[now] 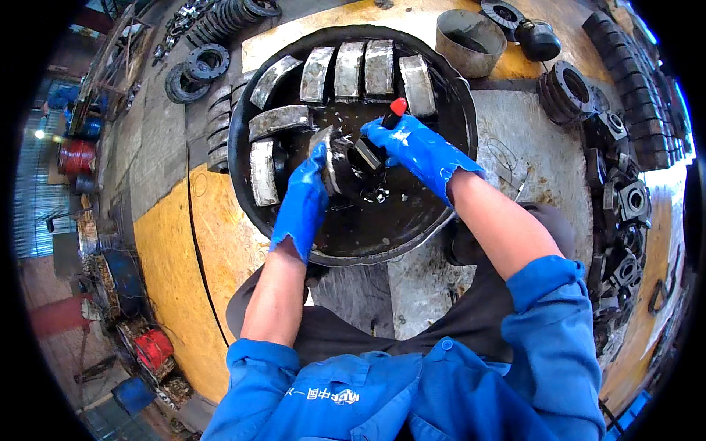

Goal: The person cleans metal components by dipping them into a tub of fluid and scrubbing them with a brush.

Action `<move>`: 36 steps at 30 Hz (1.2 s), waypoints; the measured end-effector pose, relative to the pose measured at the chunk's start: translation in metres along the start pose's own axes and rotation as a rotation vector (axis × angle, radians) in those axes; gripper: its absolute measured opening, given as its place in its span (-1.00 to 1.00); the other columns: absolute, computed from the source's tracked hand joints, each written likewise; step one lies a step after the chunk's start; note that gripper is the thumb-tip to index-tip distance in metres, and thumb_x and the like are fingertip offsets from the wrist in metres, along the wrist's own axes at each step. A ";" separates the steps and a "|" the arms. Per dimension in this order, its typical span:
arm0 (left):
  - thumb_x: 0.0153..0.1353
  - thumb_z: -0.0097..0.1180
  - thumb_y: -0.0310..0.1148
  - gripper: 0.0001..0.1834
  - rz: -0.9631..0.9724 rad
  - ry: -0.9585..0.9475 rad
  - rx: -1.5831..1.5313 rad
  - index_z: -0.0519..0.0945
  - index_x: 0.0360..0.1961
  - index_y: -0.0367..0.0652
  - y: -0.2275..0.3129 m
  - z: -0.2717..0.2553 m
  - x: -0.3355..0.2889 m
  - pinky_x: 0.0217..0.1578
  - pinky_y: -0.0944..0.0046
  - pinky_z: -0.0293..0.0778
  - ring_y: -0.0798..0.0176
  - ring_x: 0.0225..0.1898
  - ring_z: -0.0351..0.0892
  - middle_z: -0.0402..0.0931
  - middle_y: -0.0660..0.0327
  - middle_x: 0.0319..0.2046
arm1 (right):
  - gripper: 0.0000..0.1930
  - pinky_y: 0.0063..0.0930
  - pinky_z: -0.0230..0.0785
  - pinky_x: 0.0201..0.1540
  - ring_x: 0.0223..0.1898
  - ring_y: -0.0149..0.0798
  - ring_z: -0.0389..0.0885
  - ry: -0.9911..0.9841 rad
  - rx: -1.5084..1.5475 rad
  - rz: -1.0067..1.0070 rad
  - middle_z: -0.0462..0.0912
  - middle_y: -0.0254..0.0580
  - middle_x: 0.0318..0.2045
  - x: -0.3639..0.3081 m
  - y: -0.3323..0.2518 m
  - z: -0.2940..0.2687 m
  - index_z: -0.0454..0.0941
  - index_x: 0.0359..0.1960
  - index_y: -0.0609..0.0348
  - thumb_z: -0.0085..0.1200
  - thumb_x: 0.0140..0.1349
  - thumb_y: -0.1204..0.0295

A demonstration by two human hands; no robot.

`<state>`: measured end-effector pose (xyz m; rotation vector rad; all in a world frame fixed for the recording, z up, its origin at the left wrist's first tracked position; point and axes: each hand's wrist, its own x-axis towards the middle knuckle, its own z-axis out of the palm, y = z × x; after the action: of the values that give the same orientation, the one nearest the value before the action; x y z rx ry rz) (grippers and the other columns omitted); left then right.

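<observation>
Left hand (307, 192), blue-gloved, fingers clasped around a curved grey metal shoe (329, 156), held on edge over the dark liquid in the round black basin (456, 125). Right hand (409, 145), fingers clenched on a red-capped brush (380, 137), bristles against the shoe. More shoes (348, 70) line the basin's far wall. Flanges (568, 90) stacked right.

Both forearms bare below rolled blue sleeves, reaching forward and converging; blue-gloved left hand (307, 192) curled in a grip, palm turned right, blue-gloved right hand (407, 145) clenched, wrist bent inward toward the left.
</observation>
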<state>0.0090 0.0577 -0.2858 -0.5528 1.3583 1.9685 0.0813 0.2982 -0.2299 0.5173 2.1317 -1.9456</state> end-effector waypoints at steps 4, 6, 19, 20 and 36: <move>0.55 0.22 -0.12 -0.53 -0.183 0.006 -0.043 0.65 0.30 -0.19 0.042 -0.023 0.009 0.18 0.14 0.63 0.08 0.05 0.75 0.76 0.10 0.09 | -0.58 -0.32 0.67 -0.15 -0.09 -0.27 0.77 -0.157 0.078 -0.037 0.81 -0.19 -0.05 0.012 0.010 -0.001 0.75 0.18 0.07 0.24 0.46 0.08; 0.53 0.24 -0.13 -0.53 -0.160 -0.029 -0.069 0.65 0.30 -0.19 0.054 -0.024 0.006 0.19 0.13 0.62 0.08 0.06 0.75 0.76 0.11 0.10 | -0.58 -0.33 0.69 -0.21 -0.13 -0.28 0.77 -0.153 0.167 0.091 0.82 -0.19 -0.08 0.010 0.018 0.013 0.77 0.16 0.04 0.29 0.43 0.07; 0.42 0.37 -0.21 -0.46 0.457 -0.220 0.228 0.62 0.32 -0.26 -0.017 -0.001 0.025 0.27 0.15 0.52 0.19 0.11 0.67 0.71 0.15 0.13 | -0.57 -0.25 0.68 -0.11 -0.11 -0.22 0.78 0.098 0.338 0.174 0.80 -0.13 -0.11 0.004 0.017 -0.006 0.72 0.11 0.20 0.22 0.47 0.08; 0.42 0.36 -0.21 -0.46 0.462 -0.221 0.261 0.62 0.32 -0.26 -0.017 -0.003 0.027 0.26 0.15 0.51 0.19 0.11 0.67 0.71 0.15 0.13 | -0.55 -0.29 0.66 -0.10 -0.12 -0.21 0.76 0.050 0.442 0.108 0.80 -0.12 -0.11 0.002 0.024 -0.006 0.73 0.10 0.20 0.22 0.47 0.06; 0.62 0.15 -0.09 -0.65 0.574 0.058 0.344 0.77 -0.24 -0.07 -0.039 -0.009 0.003 -0.39 0.40 0.33 0.56 -0.41 0.38 0.57 0.51 -0.41 | -0.61 -0.32 0.58 -0.17 -0.25 -0.33 0.69 -0.048 0.291 0.068 0.77 -0.24 -0.23 -0.030 0.036 0.027 0.75 0.06 0.16 0.14 0.53 0.09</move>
<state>0.0347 0.0595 -0.3159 -0.0528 2.0053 2.0779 0.1213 0.2703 -0.2544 0.5775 1.7863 -2.2180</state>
